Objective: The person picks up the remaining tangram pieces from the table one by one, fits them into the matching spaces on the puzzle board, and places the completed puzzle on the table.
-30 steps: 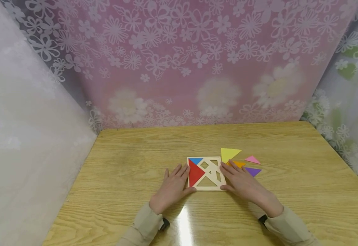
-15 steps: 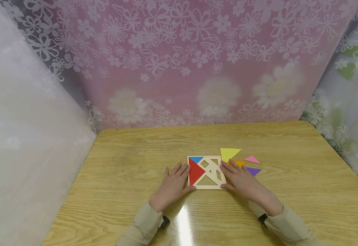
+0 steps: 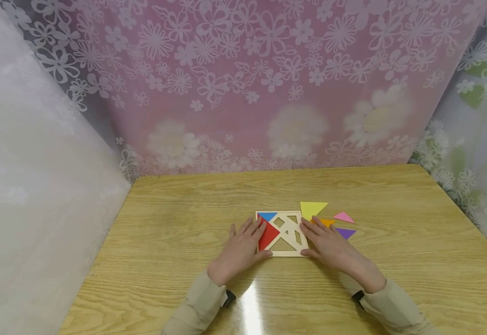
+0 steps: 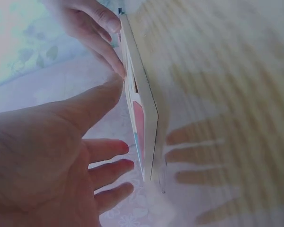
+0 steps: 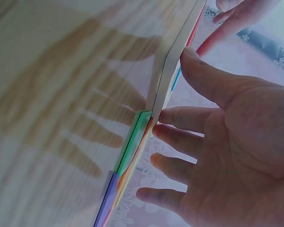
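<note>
A square wooden tangram tray [image 3: 286, 254] lies flat between my hands. A red triangle [image 3: 270, 235] and a blue triangle [image 3: 267, 216] sit in its left side; its other cut-outs show bare wood. My left hand [image 3: 238, 250] reaches over the left edge with straight, spread fingers overlapping the red triangle, thumb at the front corner. In the left wrist view those fingers [image 4: 111, 172] stand off the tray's face. My right hand [image 3: 333, 249] lies along the right edge with extended fingers, covering part of an orange piece [image 3: 328, 223]. The right wrist view shows a green piece [image 5: 134, 139] beneath it.
Loose pieces lie to the tray's right: a yellow triangle [image 3: 312, 209] behind, a pink triangle [image 3: 344, 217] farther out, and a purple piece [image 3: 346, 232] partly behind my right hand. A flowered curtain [image 3: 243, 116] hangs along the wooden table's [image 3: 184, 200] back edge.
The tray has shifted slightly away from me. My left hand has moved right, its fingers now over the red triangle instead of at the tray's edge. The right hand has hardly moved.
</note>
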Tool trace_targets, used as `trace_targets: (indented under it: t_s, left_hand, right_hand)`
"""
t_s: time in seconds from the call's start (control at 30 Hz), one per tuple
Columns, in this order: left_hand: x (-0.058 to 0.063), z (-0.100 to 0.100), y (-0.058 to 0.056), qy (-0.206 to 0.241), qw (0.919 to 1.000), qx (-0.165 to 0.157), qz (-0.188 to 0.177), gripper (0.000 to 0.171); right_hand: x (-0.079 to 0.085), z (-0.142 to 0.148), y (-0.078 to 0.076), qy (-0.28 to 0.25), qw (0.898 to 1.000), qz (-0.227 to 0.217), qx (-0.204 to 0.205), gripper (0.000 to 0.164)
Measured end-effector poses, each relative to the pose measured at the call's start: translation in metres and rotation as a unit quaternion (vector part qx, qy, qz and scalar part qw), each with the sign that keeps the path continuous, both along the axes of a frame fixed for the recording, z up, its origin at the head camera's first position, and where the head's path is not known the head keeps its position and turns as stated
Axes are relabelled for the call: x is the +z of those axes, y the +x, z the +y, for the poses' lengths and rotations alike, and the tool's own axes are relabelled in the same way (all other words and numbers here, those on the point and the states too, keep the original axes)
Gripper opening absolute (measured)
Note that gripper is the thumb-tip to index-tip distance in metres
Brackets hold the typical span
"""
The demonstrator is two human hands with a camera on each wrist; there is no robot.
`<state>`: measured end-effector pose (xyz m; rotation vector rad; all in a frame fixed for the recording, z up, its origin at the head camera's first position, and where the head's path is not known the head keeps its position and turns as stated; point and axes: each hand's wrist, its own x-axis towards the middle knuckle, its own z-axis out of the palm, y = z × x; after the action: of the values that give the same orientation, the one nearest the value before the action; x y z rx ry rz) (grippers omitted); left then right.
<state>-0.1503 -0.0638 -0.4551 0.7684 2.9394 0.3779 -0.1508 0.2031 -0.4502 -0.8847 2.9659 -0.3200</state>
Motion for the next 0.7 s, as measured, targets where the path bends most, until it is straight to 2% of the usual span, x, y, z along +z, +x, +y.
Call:
trace_targets:
  t_s: [0.13,0.27,0.7]
  left_hand:
    - [-0.0014,0.0033,-0.0004,-0.006,0.9998,-0.017,0.003,0.080]
    - [-0.0037,0.0046,0.0001,-0.008,0.9995,-0.030,-0.010,0.077]
    - [-0.0009,0.0057,0.0007,-0.019,0.9995,-0.025,0.001,0.072]
  right_hand:
    - [-0.0003,-0.0005,0.0001,0.004,1.000,-0.002,-0.003,0.067]
    - [-0.0011,-0.0009,0.0005,0.007,1.000,0.000,-0.005,0.067]
    - [0.0011,-0.0005,0.0012,0.003,1.000,0.007,-0.003,0.066]
